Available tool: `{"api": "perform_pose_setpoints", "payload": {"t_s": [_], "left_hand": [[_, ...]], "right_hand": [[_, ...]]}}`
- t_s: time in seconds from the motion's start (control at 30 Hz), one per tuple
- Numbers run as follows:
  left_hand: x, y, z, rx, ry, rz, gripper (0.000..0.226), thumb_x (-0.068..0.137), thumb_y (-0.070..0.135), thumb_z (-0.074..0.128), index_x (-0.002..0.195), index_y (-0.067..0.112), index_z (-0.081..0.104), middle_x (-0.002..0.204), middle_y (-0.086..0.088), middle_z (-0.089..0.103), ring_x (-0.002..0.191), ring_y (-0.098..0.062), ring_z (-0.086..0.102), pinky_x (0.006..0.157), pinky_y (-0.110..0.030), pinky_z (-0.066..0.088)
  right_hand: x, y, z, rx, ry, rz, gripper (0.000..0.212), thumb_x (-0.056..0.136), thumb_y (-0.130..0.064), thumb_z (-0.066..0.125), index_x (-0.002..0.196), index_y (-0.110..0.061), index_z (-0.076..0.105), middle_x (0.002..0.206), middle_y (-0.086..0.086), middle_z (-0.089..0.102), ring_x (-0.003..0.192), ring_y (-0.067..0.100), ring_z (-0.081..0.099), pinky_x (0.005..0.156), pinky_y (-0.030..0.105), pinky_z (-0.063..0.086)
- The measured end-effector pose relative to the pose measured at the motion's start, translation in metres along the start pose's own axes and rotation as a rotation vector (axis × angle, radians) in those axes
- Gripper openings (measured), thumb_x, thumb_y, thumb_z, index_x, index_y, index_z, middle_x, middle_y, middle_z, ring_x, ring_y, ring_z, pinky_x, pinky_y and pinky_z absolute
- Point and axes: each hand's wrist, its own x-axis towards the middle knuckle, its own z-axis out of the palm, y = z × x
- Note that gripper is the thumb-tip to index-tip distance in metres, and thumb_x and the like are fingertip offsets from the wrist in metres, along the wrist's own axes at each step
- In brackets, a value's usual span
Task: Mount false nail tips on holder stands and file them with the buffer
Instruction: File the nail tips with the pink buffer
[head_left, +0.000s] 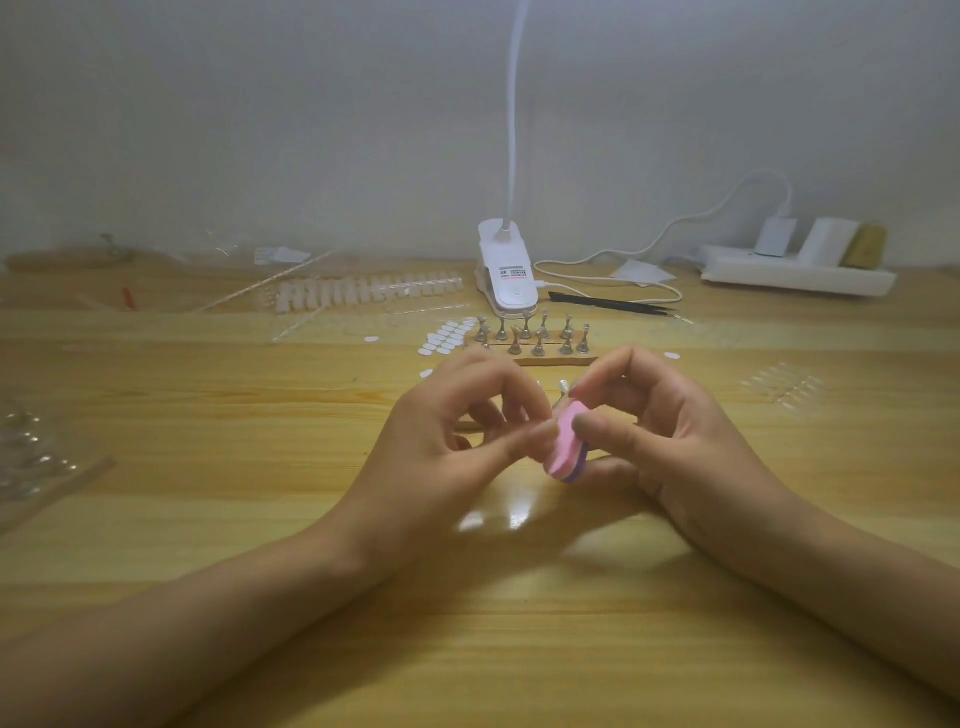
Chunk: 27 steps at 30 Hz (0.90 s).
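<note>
Filing step rn imo: right hand (660, 431) grip clamped on the buffer (565, 449), left hand (457, 436) seems pinched on a stand (562, 391), next = light even strokes.

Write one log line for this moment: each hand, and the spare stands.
right hand: holds pink buffer | left hand: pinches small piece against it | spare stands: on table, behind hands

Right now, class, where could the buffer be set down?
Free: the table nearside of left hand and right hand; also the strip between left hand and clear pack. Crowded: behind the hands, among stands, dots, lamp, tips.
</note>
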Motion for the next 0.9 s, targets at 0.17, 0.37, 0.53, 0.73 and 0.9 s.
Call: {"api": "perform_pose_setpoints", "payload": {"t_s": [0.17,0.37,0.53,0.73,0.9], "left_hand": [[-0.0009,0.0021,0.0016,0.027,-0.071,0.020,0.009,0.080,0.032,0.073,0.078,0.026,0.067,0.091,0.007,0.056,0.075,-0.008,0.056,0.060,-0.018,0.044],[0.0008,-0.0008,0.0001,0.017,-0.015,0.016,0.012,0.081,0.031,0.073,0.079,0.021,0.066,0.088,0.006,0.058,0.077,-0.008,0.057,0.069,-0.023,0.048],[0.0013,-0.0020,-0.0015,-0.009,0.024,0.007,0.011,0.081,0.028,0.072,0.080,0.018,0.068,0.088,0.001,0.059,0.075,-0.010,0.056,0.072,-0.023,0.047],[0.0010,-0.0014,-0.0005,-0.006,-0.009,0.005,0.008,0.080,0.028,0.072,0.079,0.022,0.068,0.088,0.001,0.058,0.075,-0.009,0.055,0.072,-0.020,0.046],[0.0010,-0.0020,-0.0010,-0.003,0.001,0.002,0.009,0.080,0.029,0.072,0.078,0.023,0.067,0.087,0.004,0.058,0.075,-0.008,0.056,0.070,-0.021,0.048]], "right_hand": [[0.0005,-0.0006,-0.0031,-0.020,0.134,-0.026,0.029,0.075,-0.022,0.084,0.095,-0.017,0.064,0.088,0.007,0.069,0.076,0.017,0.072,0.061,0.029,0.059],[-0.0017,-0.0013,0.0006,-0.088,0.027,-0.025,0.036,0.080,-0.021,0.082,0.111,-0.017,0.063,0.097,0.012,0.070,0.085,0.028,0.074,0.066,0.033,0.061],[-0.0012,-0.0004,-0.0021,-0.021,0.014,-0.002,0.037,0.078,-0.021,0.078,0.112,-0.017,0.063,0.097,0.011,0.070,0.085,0.029,0.075,0.067,0.033,0.061],[0.0018,0.0011,-0.0051,0.035,0.127,-0.044,0.042,0.079,-0.017,0.077,0.118,-0.013,0.060,0.092,0.009,0.070,0.081,0.024,0.074,0.071,0.031,0.060],[0.0002,0.0028,-0.0013,-0.047,0.013,-0.047,0.044,0.081,-0.018,0.075,0.123,-0.016,0.060,0.098,0.011,0.069,0.083,0.028,0.074,0.072,0.033,0.060]]}}
